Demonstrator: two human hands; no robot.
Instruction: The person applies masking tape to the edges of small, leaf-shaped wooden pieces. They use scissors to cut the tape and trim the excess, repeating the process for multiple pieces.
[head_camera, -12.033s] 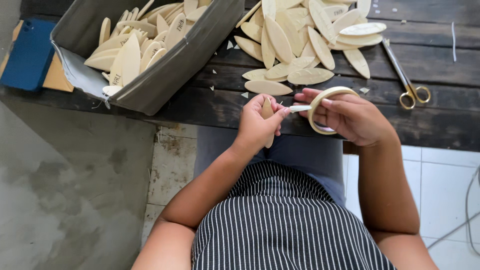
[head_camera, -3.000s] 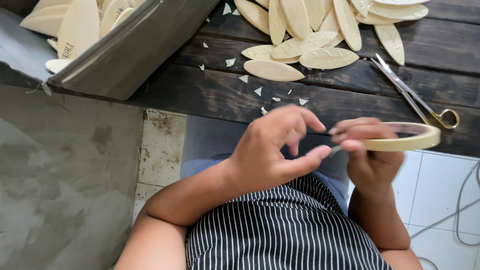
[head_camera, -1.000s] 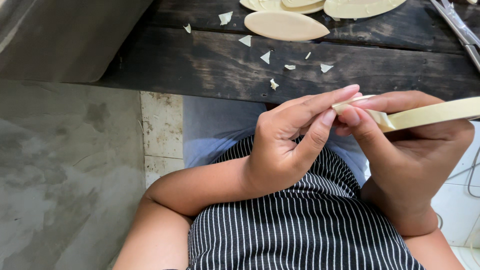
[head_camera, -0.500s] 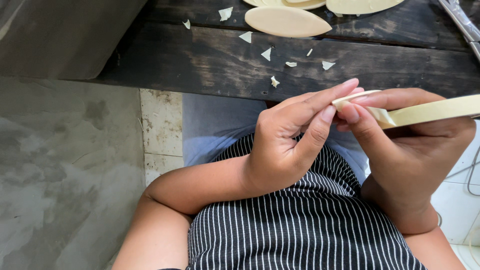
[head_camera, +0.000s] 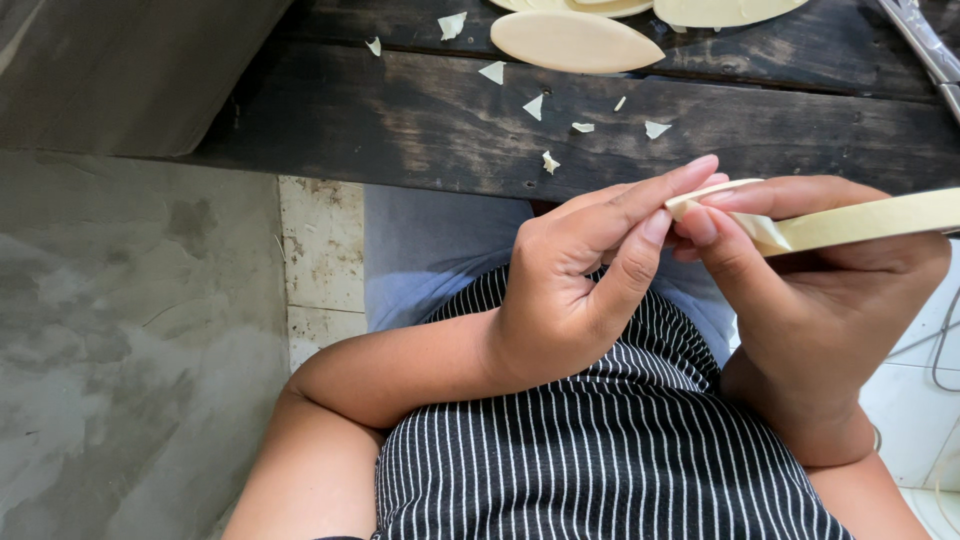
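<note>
Pale leaf-shaped piece (head_camera: 575, 41) and small offcuts (head_camera: 534, 105) on dark wooden table (head_camera: 400, 130)

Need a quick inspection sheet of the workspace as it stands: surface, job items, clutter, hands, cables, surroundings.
Surface: dark wooden table, worn planks.
Job's things: tape roll, cream, seen edge-on; its loose end pinched at the fingertips.
Clutter: pale oval leaf-shaped piece at the far edge; small cut scraps scattered; scissors partly in view, top right.
Hands: left hand pinches the tape end; right hand holds the roll.
Cables: thin cable on the floor, right.
Surroundings: grey concrete floor, white tiles, striped apron.
</note>
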